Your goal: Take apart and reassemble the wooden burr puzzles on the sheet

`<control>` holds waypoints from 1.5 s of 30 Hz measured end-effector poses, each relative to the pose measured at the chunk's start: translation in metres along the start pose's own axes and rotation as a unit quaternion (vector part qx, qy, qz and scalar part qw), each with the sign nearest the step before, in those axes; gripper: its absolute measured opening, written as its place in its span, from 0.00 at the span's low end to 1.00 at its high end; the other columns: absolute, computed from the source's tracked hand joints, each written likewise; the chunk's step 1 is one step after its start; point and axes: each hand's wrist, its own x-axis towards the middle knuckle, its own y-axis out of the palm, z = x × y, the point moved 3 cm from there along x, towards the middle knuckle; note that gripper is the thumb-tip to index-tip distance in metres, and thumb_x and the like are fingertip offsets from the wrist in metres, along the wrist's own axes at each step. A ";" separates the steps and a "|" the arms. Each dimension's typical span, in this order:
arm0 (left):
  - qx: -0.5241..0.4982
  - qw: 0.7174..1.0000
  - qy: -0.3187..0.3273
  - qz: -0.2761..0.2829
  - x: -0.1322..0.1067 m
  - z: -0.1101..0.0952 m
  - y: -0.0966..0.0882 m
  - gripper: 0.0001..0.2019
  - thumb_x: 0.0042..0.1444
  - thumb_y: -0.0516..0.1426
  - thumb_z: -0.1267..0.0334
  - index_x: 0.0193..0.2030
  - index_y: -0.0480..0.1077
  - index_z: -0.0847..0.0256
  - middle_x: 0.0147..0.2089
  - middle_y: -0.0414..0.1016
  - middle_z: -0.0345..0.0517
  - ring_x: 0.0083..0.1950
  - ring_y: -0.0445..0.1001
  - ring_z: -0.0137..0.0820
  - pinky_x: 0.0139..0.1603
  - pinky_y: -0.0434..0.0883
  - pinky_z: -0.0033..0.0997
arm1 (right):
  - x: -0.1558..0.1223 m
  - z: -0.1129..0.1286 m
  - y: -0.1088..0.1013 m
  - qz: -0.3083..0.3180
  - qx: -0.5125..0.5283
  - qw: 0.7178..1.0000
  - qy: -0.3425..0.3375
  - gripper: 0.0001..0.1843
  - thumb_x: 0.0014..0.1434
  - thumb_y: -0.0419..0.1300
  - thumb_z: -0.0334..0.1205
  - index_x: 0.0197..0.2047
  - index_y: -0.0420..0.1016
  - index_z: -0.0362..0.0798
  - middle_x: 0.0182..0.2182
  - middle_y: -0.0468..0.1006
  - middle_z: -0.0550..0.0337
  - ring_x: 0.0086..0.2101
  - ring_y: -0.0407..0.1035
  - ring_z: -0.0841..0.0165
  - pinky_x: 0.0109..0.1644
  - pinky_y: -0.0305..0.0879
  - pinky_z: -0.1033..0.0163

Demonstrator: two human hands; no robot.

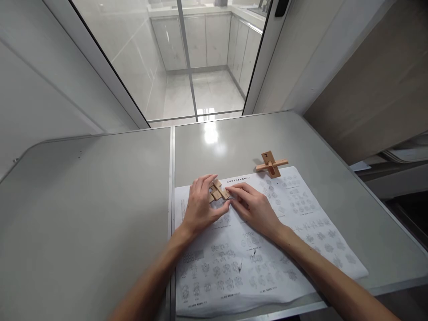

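Several small notched wooden puzzle pieces (217,191) lie close together on the upper part of a printed paper sheet (267,276). My left hand (202,205) is curled round their left side, with its fingers over the far edge and its thumb along the near edge. From the right, my right hand (257,207) pinches the right end of the pieces between thumb and fingers. My fingers hide part of the pieces, so how they fit together cannot be fully made out.
Beyond the sheet's far edge stands a cross-shaped wooden assembly (270,165) with a number 2 on one piece. The grey table (117,214) has a metal seam (172,156) left of the sheet. A glass door (207,89) is at the back, shelves with papers (404,151) at right.
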 end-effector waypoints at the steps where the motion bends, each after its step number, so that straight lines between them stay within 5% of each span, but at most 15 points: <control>1: 0.000 1.000 -0.001 0.001 0.000 0.001 0.000 0.33 0.58 0.70 0.58 0.68 0.65 0.54 0.65 0.73 0.56 0.67 0.73 0.50 0.70 0.70 0.54 | 0.000 0.000 0.000 0.002 0.004 1.000 -0.005 0.16 0.74 0.58 0.35 0.60 0.79 0.54 0.53 0.83 0.51 0.40 0.79 0.61 0.44 0.79 0.52; 10: 0.005 1.000 0.002 0.018 0.000 0.007 0.003 0.29 0.63 0.70 0.57 0.66 0.66 0.53 0.62 0.78 0.52 0.64 0.76 0.47 0.67 0.72 0.52 | 0.001 0.000 -0.002 0.020 0.057 0.997 0.042 0.18 0.74 0.57 0.38 0.64 0.74 0.55 0.53 0.86 0.54 0.33 0.75 0.64 0.41 0.77 0.54; 18: 0.090 0.996 0.013 0.002 -0.003 0.007 0.006 0.25 0.68 0.64 0.58 0.70 0.66 0.53 0.64 0.73 0.54 0.63 0.71 0.48 0.65 0.72 0.52 | 0.003 0.001 -0.004 -0.006 0.109 0.991 0.081 0.13 0.73 0.59 0.43 0.57 0.76 0.51 0.48 0.85 0.52 0.30 0.72 0.68 0.33 0.72 0.59; 23: 0.137 0.990 0.000 -0.021 -0.003 0.007 0.006 0.19 0.69 0.63 0.57 0.64 0.71 0.56 0.62 0.71 0.58 0.62 0.70 0.51 0.63 0.71 0.55 | 0.003 -0.005 -0.008 -0.029 0.182 0.973 0.135 0.12 0.73 0.61 0.47 0.54 0.77 0.51 0.48 0.85 0.51 0.33 0.74 0.66 0.33 0.71 0.60; 29: 0.182 0.981 -0.038 -0.059 -0.003 0.011 0.000 0.15 0.70 0.60 0.58 0.60 0.72 0.59 0.63 0.72 0.63 0.62 0.71 0.55 0.59 0.70 0.57 | 0.010 -0.012 -0.020 -0.047 0.357 0.906 0.222 0.17 0.70 0.65 0.55 0.49 0.77 0.50 0.44 0.82 0.52 0.30 0.70 0.68 0.26 0.63 0.64; 36: 0.195 0.977 -0.024 -0.084 -0.002 0.016 -0.005 0.15 0.72 0.58 0.59 0.62 0.74 0.58 0.67 0.73 0.64 0.66 0.70 0.59 0.65 0.67 0.65 | 0.016 -0.036 -0.034 -0.128 0.531 0.793 0.271 0.30 0.72 0.53 0.69 0.42 0.77 0.51 0.35 0.75 0.55 0.23 0.55 0.70 0.20 0.49 0.63; 41: 0.210 0.975 0.030 -0.074 -0.003 0.009 -0.005 0.20 0.71 0.61 0.60 0.66 0.70 0.61 0.73 0.68 0.68 0.76 0.64 0.62 0.72 0.62 0.69 | 0.019 -0.045 -0.039 -0.135 0.569 0.776 0.237 0.23 0.75 0.55 0.62 0.39 0.76 0.52 0.31 0.73 0.59 0.20 0.49 0.70 0.17 0.48 0.63; 45: 0.209 0.973 0.077 -0.064 -0.005 0.001 -0.002 0.21 0.71 0.61 0.60 0.68 0.67 0.60 0.76 0.66 0.67 0.79 0.62 0.59 0.74 0.63 0.67 | 0.020 -0.046 -0.038 -0.136 0.640 0.715 0.248 0.12 0.72 0.65 0.50 0.40 0.76 0.52 0.30 0.72 0.64 0.20 0.53 0.75 0.18 0.57 0.70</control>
